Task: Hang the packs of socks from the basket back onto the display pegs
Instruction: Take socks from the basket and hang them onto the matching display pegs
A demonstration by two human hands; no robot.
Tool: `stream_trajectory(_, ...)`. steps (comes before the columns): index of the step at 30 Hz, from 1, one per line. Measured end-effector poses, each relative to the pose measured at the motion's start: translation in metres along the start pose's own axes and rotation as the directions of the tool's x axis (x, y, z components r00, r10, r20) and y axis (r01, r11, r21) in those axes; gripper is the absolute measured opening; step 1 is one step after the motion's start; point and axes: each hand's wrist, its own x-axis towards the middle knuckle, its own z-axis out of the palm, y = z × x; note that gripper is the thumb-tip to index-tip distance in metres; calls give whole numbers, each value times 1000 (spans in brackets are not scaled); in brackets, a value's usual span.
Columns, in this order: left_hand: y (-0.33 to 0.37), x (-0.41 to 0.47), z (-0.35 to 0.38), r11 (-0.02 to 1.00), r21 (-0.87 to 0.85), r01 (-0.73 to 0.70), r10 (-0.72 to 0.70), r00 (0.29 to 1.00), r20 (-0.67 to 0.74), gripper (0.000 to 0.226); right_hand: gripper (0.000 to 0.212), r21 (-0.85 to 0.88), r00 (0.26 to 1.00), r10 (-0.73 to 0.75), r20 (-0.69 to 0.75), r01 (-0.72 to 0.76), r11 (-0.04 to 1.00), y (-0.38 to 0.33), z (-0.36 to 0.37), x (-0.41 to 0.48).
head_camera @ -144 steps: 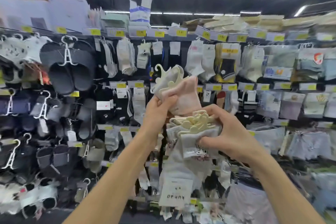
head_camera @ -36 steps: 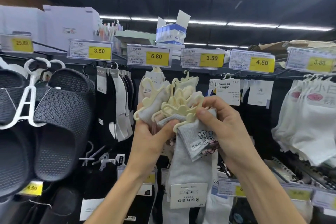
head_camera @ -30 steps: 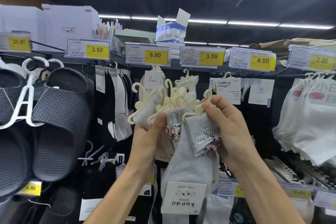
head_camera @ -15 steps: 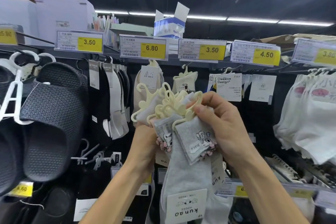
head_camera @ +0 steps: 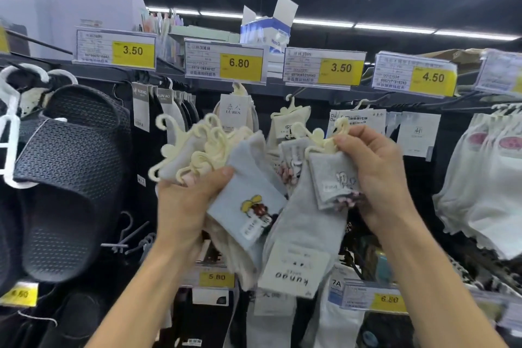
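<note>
Pulled rightward, grey sock pack (head_camera: 330, 175) pinched in right grip (head_camera: 378, 178); left grip (head_camera: 183, 206) clutches remaining bundle (head_camera: 245, 200).

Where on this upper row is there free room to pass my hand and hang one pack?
A dark gap lies between the LU REN pack and the lone pack under the second 3.50 tag; that peg looks nearly bare. Crowded: the KUN AO socks beside the black slipper. The left hand grips a bundle of packs, the right hand a gray pack.
</note>
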Motion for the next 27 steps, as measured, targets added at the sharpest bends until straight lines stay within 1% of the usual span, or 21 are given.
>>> stream_trajectory(2,9,6,-9,1000,17,-26,26,1000,-13,26,12,-182,996,-42,-75,28,983,1,-2,23)
stream_trajectory(3,11,8,-12,999,24,-30,31,999,-27,25,11,-298,992,-85,-90,55,953,3,-1,36)
stream_trajectory(5,13,7,-14,998,42,-36,37,999,-19,27,8,-503,984,-151,-91,85,860,12,8,64)
stream_trajectory(7,11,3,-10,997,61,-39,37,999,32,29,10,-619,980,-171,-103,71,782,25,19,90)
stream_trajectory(8,10,0,-8,997,63,-33,30,998,53,30,12,-638,978,-176,-111,66,767,32,23,102)
stream_trajectory(9,9,-2,-6,998,61,-25,21,997,70,29,13,-627,977,-180,-112,71,776,38,28,112)
stream_trajectory(12,5,-8,-4,997,76,-4,-2,997,80,30,17,-520,975,-194,-110,110,847,50,37,132)
stream_trajectory(15,1,-11,-2,997,76,14,-23,994,109,31,13,-477,965,-228,-127,142,867,55,43,143)
stream_trajectory(16,1,-12,-1,997,74,14,-23,992,127,31,15,-467,966,-230,-120,149,872,56,44,146)
stream_trajectory(17,1,-12,-1,997,73,12,-22,989,143,32,21,-471,967,-233,-103,158,868,58,46,148)
stream_trajectory(19,1,-11,-1,998,63,10,-20,985,170,32,29,-502,971,-235,-50,178,846,64,46,150)
stream_trajectory(22,1,-11,-1,999,49,11,-20,982,188,33,30,-566,962,-267,54,250,785,72,43,149)
stream_trajectory(25,-4,-11,2,998,55,36,-46,982,186,32,29,-670,961,-263,82,249,700,73,39,151)
stream_trajectory(27,-6,-11,4,996,62,62,-71,983,170,31,22,-750,975,-201,91,200,630,68,40,151)
